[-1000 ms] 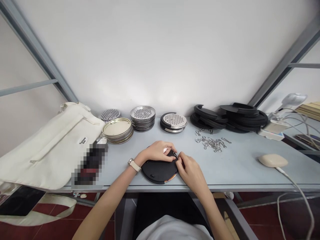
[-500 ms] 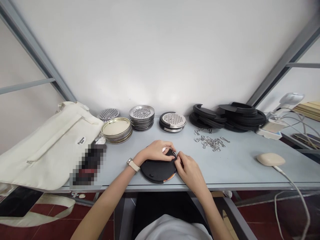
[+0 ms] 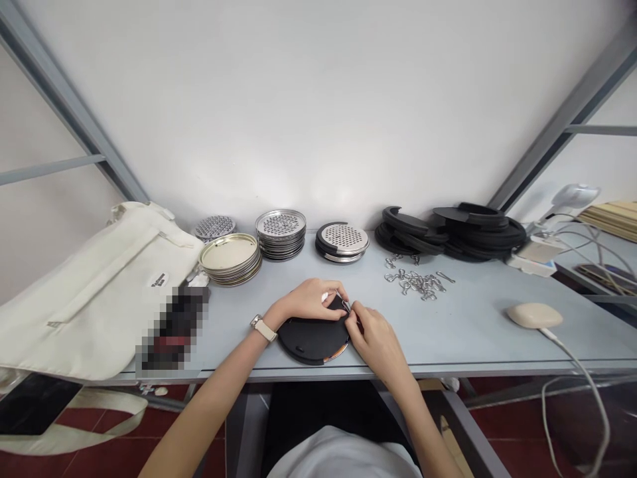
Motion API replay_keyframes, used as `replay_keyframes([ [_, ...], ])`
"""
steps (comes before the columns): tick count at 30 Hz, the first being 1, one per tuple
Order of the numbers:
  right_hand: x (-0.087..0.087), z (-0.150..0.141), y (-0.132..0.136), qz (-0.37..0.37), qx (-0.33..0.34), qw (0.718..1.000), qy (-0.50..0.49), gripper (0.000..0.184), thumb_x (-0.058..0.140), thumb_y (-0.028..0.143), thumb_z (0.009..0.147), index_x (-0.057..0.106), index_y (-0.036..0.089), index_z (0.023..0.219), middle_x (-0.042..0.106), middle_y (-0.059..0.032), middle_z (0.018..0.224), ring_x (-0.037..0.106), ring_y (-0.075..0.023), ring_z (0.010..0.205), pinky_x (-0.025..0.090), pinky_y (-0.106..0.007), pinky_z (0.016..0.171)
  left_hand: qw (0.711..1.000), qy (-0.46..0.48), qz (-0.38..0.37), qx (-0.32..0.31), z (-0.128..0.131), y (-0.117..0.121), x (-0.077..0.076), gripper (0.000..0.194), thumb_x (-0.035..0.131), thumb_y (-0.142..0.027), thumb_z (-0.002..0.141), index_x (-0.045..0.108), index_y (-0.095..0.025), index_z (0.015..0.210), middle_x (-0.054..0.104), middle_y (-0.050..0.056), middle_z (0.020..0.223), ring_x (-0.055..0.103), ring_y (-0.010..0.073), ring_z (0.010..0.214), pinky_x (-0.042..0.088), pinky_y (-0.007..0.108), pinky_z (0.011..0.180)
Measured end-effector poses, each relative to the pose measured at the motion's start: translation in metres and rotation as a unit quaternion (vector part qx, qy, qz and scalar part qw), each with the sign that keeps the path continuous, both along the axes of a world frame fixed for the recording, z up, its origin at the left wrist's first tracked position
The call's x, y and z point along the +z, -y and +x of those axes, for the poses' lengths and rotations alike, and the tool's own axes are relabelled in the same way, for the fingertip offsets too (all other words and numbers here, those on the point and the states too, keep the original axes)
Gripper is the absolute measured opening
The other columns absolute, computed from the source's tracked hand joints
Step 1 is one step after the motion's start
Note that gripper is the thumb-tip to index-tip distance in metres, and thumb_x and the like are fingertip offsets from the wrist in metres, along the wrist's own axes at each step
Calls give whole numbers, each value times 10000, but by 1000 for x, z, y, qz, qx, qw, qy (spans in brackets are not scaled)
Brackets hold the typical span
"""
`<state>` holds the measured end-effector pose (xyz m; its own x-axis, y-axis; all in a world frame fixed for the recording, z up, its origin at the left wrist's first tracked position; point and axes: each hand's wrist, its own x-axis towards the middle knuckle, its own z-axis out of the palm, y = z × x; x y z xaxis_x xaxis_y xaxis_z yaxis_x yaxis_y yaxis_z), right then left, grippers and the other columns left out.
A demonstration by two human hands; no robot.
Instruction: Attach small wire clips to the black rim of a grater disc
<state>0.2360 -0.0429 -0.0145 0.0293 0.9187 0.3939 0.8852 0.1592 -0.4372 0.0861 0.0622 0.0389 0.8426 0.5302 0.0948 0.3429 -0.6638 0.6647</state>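
Observation:
A round black disc (image 3: 311, 337) lies flat near the front edge of the grey table (image 3: 472, 332), with a shiny metal rim showing at its lower right. My left hand (image 3: 311, 300), with a watch on the wrist, rests curled on the disc's far edge and holds it down. My right hand (image 3: 373, 335) pinches a small metal clip (image 3: 346, 306) against the disc's upper right edge. The fingertips of both hands meet there.
Behind stand stacks of perforated metal discs (image 3: 281, 232), gold-rimmed lids (image 3: 229, 257), one assembled unit (image 3: 342, 241) and black rings (image 3: 450, 232). Several loose metal clips (image 3: 417, 282) lie at centre right. A cream bag (image 3: 94, 292) is at left, a beige mouse-like object (image 3: 533, 315) with cable at right.
Both hands stay on the disc; the fingers have shifted slightly at the clip. The view has drifted a little.

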Motion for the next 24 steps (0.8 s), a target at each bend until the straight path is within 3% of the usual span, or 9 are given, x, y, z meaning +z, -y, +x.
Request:
replay_keyframes([
  [24, -4, 1, -2, -7, 0, 1000, -1, 201, 365, 217, 914, 387, 217, 714, 512, 8, 617, 475, -162, 599, 291, -247, 571, 1000, 17, -22, 3, 0, -3, -6, 176, 641, -300, 717, 621, -182, 846, 481, -72, 554, 456, 79, 553, 372, 194, 608],
])
